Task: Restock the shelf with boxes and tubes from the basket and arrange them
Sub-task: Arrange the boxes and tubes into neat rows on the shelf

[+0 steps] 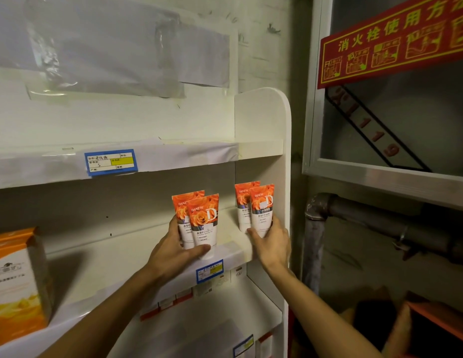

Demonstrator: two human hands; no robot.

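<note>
Arranging step: on the middle shelf (233,250), near its right end, the left hand (173,250) grasps one orange tube pair (199,220), the right hand (273,241) the other (256,208). Next: square them upright, then let go.

Four upright orange-and-white tubes (203,223) on shelf (233,250)
</note>
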